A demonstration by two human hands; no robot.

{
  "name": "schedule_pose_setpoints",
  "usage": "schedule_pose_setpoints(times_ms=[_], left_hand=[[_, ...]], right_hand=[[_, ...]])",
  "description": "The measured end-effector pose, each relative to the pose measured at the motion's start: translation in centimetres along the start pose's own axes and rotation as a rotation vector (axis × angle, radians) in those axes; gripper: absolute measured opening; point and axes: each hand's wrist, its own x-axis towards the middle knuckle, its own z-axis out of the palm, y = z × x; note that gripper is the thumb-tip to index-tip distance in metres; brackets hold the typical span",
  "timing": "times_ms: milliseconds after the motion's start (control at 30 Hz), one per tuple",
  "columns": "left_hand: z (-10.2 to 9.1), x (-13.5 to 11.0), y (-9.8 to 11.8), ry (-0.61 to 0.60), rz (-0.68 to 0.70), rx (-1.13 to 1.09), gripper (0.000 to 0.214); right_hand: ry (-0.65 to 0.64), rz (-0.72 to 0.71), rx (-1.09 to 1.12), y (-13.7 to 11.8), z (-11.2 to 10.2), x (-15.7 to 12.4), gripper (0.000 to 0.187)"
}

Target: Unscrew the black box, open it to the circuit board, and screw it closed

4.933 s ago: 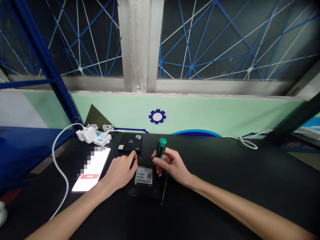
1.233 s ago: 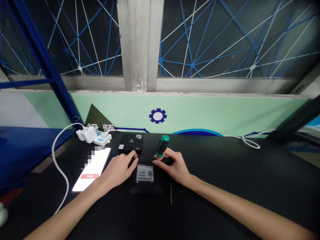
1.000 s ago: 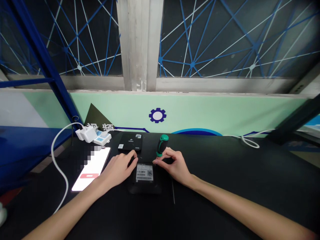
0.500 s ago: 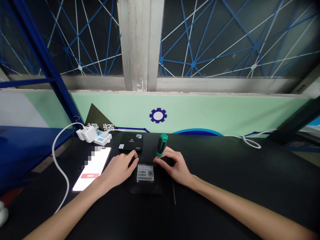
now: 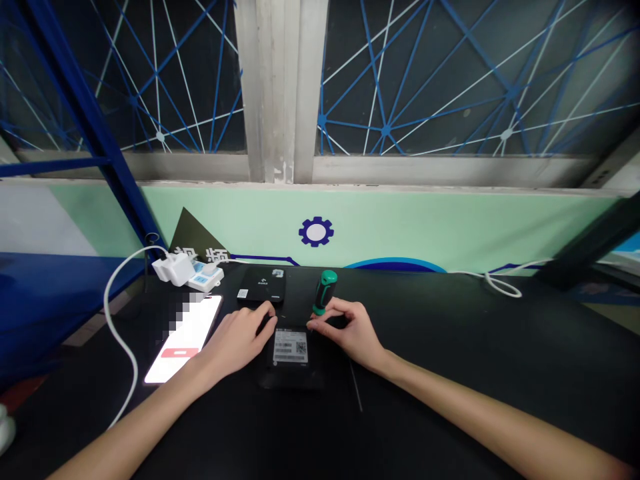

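A black electronic box (image 5: 277,357) lies on the dark table in front of me, its white label with a QR code facing up. My left hand (image 5: 240,337) holds its upper left corner, fingers curled and thumb along the side. At the upper right corner, the fingertips of my right hand (image 5: 350,330) pinch the lower end of a screwdriver (image 5: 326,290) with a green and black handle. The screwdriver stands nearly upright, leaning slightly right at the top; its tip is hidden by my fingers. Below my right hand shows a thin dark rod (image 5: 357,390).
Behind sits a second flat black box (image 5: 263,285). To the left are a lit phone (image 5: 185,343), a white power strip with plugs (image 5: 203,273) and a white cable (image 5: 120,333). Another thin white cable (image 5: 503,285) lies at the back right, near the green wall (image 5: 400,227).
The screwdriver handle has shifted very slightly right and down. Below my right hand the thin rod's lower end has swung to the right. My left hand stays in place.
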Motion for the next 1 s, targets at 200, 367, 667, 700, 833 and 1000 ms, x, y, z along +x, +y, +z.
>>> schedule_pose_setpoints(times_ms=[200,367,667,700,833,1000], left_hand=[[0.1,0.01,-0.05,0.007,0.006,0.0,0.026],[0.06,-0.04,-0.03,0.005,0.01,0.006,0.027],[0.31,0.13,-0.28,0.015,0.015,0.004,0.025],[0.31,0.12,-0.25,0.014,0.013,0.005,0.025],[0.23,0.06,-0.13,0.014,0.012,0.001,0.026],[0.13,0.08,-0.14,0.004,0.007,0.003,0.026]], right_hand=[[-0.034,-0.043,0.009,-0.48,-0.16,-0.02,0.023],[-0.034,-0.069,0.013,-0.4,-0.23,0.0,0.019],[-0.039,-0.138,-0.009,-0.32,-0.27,-0.12,0.019],[-0.037,-0.129,-0.014,-0.29,-0.23,-0.13,0.019],[0.002,-0.059,-0.014,-0.03,-0.07,-0.13,0.021],[0.026,-0.006,0.031,0.11,-0.07,-0.08,0.024]])
